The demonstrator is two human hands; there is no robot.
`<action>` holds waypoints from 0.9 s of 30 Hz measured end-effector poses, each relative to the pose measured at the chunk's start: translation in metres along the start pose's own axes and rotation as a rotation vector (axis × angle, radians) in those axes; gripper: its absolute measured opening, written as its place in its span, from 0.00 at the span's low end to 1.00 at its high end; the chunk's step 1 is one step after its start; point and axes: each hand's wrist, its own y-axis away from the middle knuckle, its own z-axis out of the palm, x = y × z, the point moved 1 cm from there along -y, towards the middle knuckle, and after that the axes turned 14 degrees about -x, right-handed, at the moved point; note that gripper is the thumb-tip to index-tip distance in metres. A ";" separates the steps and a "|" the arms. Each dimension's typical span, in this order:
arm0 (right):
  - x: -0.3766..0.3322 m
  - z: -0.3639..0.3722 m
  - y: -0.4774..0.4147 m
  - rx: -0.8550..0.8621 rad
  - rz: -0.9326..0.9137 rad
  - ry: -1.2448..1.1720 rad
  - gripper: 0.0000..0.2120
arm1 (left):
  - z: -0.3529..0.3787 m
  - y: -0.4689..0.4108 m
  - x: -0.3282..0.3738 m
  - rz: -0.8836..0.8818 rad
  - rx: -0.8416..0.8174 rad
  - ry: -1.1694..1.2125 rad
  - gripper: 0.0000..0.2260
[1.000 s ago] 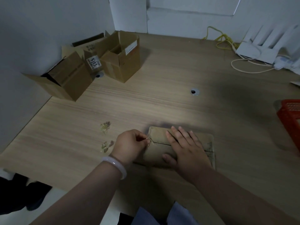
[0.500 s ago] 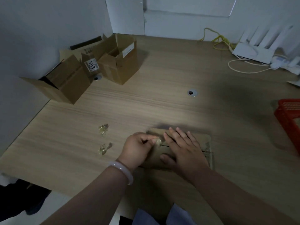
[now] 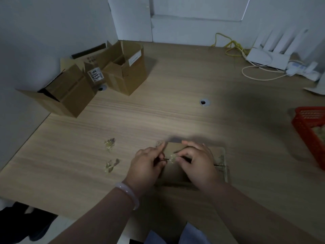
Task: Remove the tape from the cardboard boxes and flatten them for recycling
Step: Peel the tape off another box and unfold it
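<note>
A flattened cardboard box [image 3: 219,156] lies on the wooden table [image 3: 175,117] near its front edge. Both hands hover over its left half. A crumpled clear piece of tape [image 3: 172,158] hangs between them. My left hand [image 3: 146,164], with a pale bracelet on the wrist, has its fingers curled beside the tape. My right hand [image 3: 195,160] pinches the tape with its fingertips. Two open cardboard boxes [image 3: 68,94] [image 3: 125,71] stand at the far left by the wall.
Two crumpled tape scraps [image 3: 110,143] [image 3: 111,164] lie left of my hands. A red basket [image 3: 311,136] sits at the right edge. A white router [image 3: 269,57] and cables [image 3: 232,46] occupy the far right. A cable hole [image 3: 204,102] marks the table's middle.
My right hand lifted off the flattened box, curled its fingers and took hold of the tape piece. My left hand carried the peeled tape rightward toward it.
</note>
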 end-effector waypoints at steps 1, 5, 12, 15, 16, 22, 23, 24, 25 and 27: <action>0.000 -0.002 0.001 0.029 -0.018 -0.038 0.04 | -0.002 0.001 -0.001 -0.001 -0.013 -0.023 0.25; 0.001 -0.009 0.010 0.085 0.062 -0.362 0.10 | -0.008 0.002 0.003 0.004 -0.037 -0.164 0.20; 0.003 -0.019 0.009 0.083 0.105 -0.227 0.07 | -0.004 0.004 0.011 -0.068 -0.088 -0.354 0.19; -0.002 -0.019 0.009 0.034 -0.079 0.175 0.05 | -0.003 0.004 0.014 -0.071 -0.095 -0.404 0.20; -0.003 -0.016 0.011 0.032 -0.157 0.254 0.05 | -0.002 0.005 0.014 -0.064 -0.098 -0.427 0.20; -0.009 -0.008 0.020 0.008 -0.099 0.230 0.06 | -0.008 0.004 0.017 0.123 -0.045 -0.454 0.18; -0.010 -0.012 0.018 -0.014 -0.044 0.172 0.06 | -0.008 0.002 0.015 0.152 -0.064 -0.460 0.18; -0.011 -0.014 0.017 -0.037 0.026 0.106 0.07 | -0.008 -0.001 0.014 0.172 -0.073 -0.448 0.18; -0.012 -0.016 0.016 -0.053 0.095 0.046 0.09 | -0.009 -0.003 0.012 0.188 -0.071 -0.436 0.18; -0.012 -0.016 0.014 -0.062 0.201 -0.001 0.11 | -0.010 -0.006 0.010 0.224 -0.062 -0.462 0.19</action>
